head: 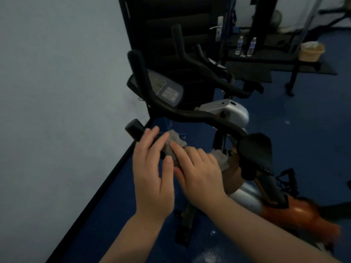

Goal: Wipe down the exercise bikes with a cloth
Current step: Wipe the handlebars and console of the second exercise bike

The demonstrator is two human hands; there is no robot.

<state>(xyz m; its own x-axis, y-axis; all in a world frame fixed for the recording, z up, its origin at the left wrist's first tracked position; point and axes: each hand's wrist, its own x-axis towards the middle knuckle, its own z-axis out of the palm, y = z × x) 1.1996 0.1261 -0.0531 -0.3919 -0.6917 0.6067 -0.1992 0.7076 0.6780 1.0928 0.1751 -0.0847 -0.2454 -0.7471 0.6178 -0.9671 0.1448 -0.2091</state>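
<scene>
Head view: both hands at the near grip of a black curved handlebar [191, 115] on a silver-bodied exercise bike [235, 112], working a crumpled grey cloth [175, 139]. Left hand [152, 168] laid over the bar end with fingers nearly straight, steadying rather than clasping; right hand [199, 171] pressed on the cloth, fingers curled over it, the cloth wrapped round the bar beneath both. Wiping judged under way on this grip only. Grey console screen [165, 88], black saddle [256, 149] and orange lower frame [296, 211] apparently yet to be wiped; cleanliness not discernible in dim light. Second black handlebar [212, 73] behind, apparently another bike awaiting its turn.
</scene>
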